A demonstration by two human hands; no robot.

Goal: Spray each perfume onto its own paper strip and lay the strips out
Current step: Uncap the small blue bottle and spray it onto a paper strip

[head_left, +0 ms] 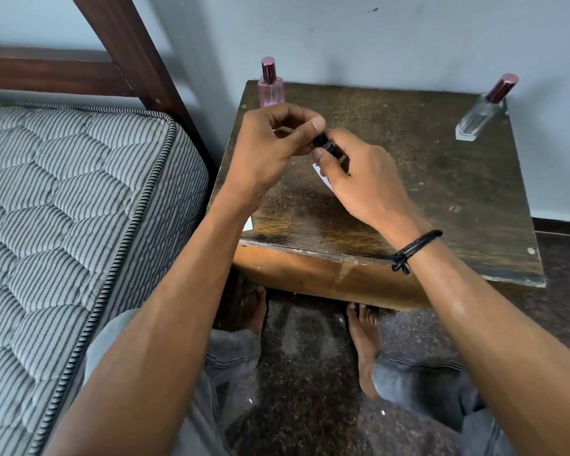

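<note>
Over the middle of a worn wooden side table [441, 179], my right hand [359, 179] grips a small dark perfume bottle [326, 144]. My left hand [277, 149] pinches the bottle's black cap end with thumb and fingers. A white paper strip [323, 176] lies on the table, mostly hidden under my right hand. Another bit of white paper [248, 223] shows at the table's left front edge beside my left forearm. A pink perfume bottle [270, 85] stands capped at the back left corner. At the back right corner is a clear bottle [484, 110] with a maroon cap.
A bed with a striped grey mattress [63, 225] and a dark wooden frame [122, 54] presses against the table's left side. A pale wall [375, 37] rises right behind the table. My bare feet [364, 340] rest on the speckled floor below its front edge.
</note>
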